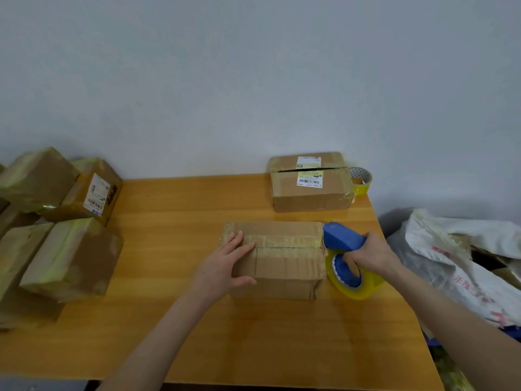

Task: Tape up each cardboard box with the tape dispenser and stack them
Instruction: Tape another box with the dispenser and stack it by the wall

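Cardboard box (282,258) near centre of table (183,320), long seam running left to right, tape strip laid along it. Left hand (225,263) flat on the box's left end, fingers straight, pressing down, thumb on the near face. Right hand (372,252) wrapped round handle of tape dispenser (341,238), at the box's right top edge, roll just beside the right face.

Risks, as judged: tear-off short of the right face, flap left loose; box dragged rightward under pull with slack left-hand pressure; wrinkles from a tilted dispenser.

Around: second box (310,187) far right, top seam gaping; spare tape roll (362,180) just beside it. Taped boxes (70,255) piled left. White sack (451,263) off the right edge, near the right forearm; possible snag.
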The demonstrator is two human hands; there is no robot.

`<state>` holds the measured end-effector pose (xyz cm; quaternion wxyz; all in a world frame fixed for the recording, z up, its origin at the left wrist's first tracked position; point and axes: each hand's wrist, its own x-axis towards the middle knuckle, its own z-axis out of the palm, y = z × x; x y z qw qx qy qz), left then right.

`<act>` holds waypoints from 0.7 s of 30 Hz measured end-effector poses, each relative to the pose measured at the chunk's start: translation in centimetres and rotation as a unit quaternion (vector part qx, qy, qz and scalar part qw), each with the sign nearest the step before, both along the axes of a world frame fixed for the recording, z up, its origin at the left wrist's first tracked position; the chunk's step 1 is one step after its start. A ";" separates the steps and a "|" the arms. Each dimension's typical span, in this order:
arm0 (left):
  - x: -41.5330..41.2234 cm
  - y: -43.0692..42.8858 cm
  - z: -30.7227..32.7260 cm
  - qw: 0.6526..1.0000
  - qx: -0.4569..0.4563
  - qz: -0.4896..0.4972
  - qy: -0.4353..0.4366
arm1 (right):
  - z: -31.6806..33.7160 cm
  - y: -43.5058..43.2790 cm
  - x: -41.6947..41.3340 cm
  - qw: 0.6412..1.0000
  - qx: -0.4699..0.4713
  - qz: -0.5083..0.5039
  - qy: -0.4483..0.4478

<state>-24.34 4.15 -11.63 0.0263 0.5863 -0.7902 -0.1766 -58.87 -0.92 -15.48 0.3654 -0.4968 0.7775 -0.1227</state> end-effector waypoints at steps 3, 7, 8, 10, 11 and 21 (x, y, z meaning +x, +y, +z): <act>-0.1 0.1 0.2 1.000 0.007 -0.007 0.004 | 1.3 0.8 -0.9 0.996 -0.016 -0.045 -0.074; 0.0 -0.3 0.5 1.000 0.018 -0.016 -0.017 | 6.6 0.4 -3.1 0.990 -0.092 -0.019 -0.106; 0.1 -0.4 0.5 0.999 0.018 -0.019 -0.021 | 8.5 0.2 -3.2 0.986 -0.111 -0.003 -0.126; 0.1 -0.5 0.6 0.999 0.019 -0.022 -0.022 | 12.3 -0.2 -2.3 0.975 -0.132 0.046 -0.172; 0.1 -0.6 0.5 0.999 0.020 -0.023 -0.019 | 13.9 -0.3 -1.2 0.968 -0.130 0.084 -0.195; 0.7 0.0 1.7 0.977 -0.013 0.067 0.201 | 14.7 0.2 9.9 0.928 -0.047 0.331 -0.167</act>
